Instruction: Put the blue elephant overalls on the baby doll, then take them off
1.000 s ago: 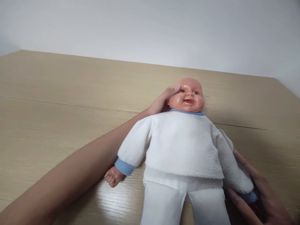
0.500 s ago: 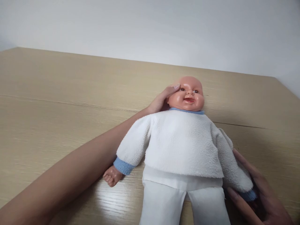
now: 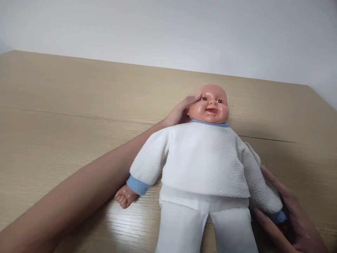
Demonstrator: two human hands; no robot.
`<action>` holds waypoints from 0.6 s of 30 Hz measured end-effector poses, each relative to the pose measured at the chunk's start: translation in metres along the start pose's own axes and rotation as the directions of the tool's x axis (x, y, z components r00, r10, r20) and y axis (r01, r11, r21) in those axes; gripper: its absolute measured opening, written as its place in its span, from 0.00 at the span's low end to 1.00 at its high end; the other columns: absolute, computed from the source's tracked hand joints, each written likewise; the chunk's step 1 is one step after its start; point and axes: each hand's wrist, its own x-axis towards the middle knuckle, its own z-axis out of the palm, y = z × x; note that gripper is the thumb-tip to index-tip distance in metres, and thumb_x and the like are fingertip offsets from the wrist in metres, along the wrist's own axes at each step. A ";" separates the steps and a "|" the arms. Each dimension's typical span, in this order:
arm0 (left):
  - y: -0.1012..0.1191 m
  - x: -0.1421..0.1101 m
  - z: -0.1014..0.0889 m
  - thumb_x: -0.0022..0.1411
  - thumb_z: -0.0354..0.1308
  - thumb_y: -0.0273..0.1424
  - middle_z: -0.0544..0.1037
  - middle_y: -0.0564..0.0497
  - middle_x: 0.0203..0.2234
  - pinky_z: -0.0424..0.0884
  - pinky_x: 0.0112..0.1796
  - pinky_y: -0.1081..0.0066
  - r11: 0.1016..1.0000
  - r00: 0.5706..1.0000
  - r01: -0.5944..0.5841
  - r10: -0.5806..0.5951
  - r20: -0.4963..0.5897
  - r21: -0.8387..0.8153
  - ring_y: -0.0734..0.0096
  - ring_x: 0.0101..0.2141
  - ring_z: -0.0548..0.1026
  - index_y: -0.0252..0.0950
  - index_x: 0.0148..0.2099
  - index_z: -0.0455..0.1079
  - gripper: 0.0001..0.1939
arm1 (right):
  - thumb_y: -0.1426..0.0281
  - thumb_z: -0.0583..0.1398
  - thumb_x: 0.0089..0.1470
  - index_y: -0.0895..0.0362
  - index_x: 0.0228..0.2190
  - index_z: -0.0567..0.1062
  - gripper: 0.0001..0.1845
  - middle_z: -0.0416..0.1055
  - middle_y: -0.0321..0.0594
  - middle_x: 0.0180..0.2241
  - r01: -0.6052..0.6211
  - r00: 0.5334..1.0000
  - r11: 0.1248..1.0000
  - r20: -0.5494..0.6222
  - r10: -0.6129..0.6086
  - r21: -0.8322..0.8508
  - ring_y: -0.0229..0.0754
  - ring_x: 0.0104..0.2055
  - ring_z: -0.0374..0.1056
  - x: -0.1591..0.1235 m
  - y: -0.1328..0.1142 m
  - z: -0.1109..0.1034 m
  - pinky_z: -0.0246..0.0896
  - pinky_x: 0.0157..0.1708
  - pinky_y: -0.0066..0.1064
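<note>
A baby doll [image 3: 205, 161] in a white fleece top with blue cuffs and white trousers lies on its back on a light wooden table [image 3: 65, 116]. My left hand [image 3: 180, 111] cups the side of the doll's head [image 3: 210, 103], thumb resting by its temple, fingers hidden behind the head. At the lower right my right hand [image 3: 289, 221] wraps around the doll's blue-cuffed sleeve end [image 3: 276, 215]. The doll's other bare hand [image 3: 123, 196] rests on the table.
A plain white wall [image 3: 168, 31] rises behind the table's far edge. A seam runs across the tabletop [image 3: 79, 116]. The table's right edge slants near the upper right.
The doll and both hands sit slightly higher and left in view, a small shift of the camera. The grips look the same.
</note>
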 end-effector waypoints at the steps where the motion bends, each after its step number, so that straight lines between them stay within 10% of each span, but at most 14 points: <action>1: 0.000 0.000 0.000 0.75 0.64 0.43 0.89 0.47 0.55 0.71 0.74 0.45 1.000 1.000 0.004 -0.004 0.000 -0.002 0.39 0.70 0.77 0.37 0.57 0.82 0.18 | 0.46 0.64 0.70 0.35 0.78 0.64 0.41 0.65 0.34 0.79 0.001 1.000 1.000 0.001 -0.001 0.002 0.58 0.81 0.61 0.000 0.001 0.000 0.61 0.74 0.44; 11: -0.002 0.004 -0.007 0.74 0.68 0.47 0.89 0.45 0.54 0.74 0.72 0.45 1.000 1.000 0.001 -0.002 -0.017 -0.025 0.37 0.68 0.79 0.38 0.57 0.83 0.21 | 0.51 0.67 0.69 0.39 0.78 0.68 0.41 0.71 0.39 0.76 0.101 0.995 0.995 -0.005 -0.101 0.017 0.63 0.75 0.71 0.005 0.009 -0.004 0.85 0.58 0.39; 18: -0.001 0.003 -0.004 0.76 0.65 0.46 0.89 0.48 0.53 0.74 0.71 0.47 0.999 0.999 -0.030 0.030 -0.030 0.016 0.41 0.70 0.76 0.38 0.53 0.84 0.18 | 0.49 0.67 0.69 0.38 0.77 0.67 0.41 0.68 0.37 0.78 0.062 0.998 0.998 0.001 -0.062 0.032 0.64 0.79 0.65 0.004 0.005 -0.003 0.78 0.67 0.41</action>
